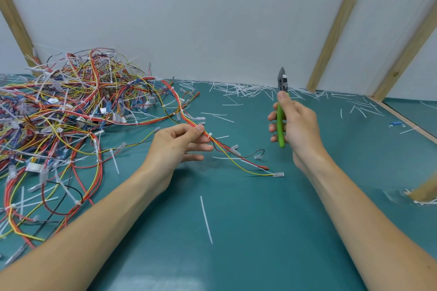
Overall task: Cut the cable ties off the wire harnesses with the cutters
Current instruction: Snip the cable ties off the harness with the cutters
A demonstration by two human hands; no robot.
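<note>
**Head view: mid-job, big pile still tied**

Head camera: my left hand (176,146) pinches one wire harness (214,140) between thumb and forefinger, just short of a white cable tie (210,135), other fingers straight. My right hand (295,123) curls around the green cutters (281,111), tips up, well apart from that tie. Cut tie offcuts (248,90) litter the green mat (260,231); harness pile (71,106) at left still shows many ties, probably most. No readable writing.

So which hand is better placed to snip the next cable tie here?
Right. The right hand already grips the green-handled cutters, raised clear, while the left hand pinches the wire harness just behind a white cable tie.
</note>
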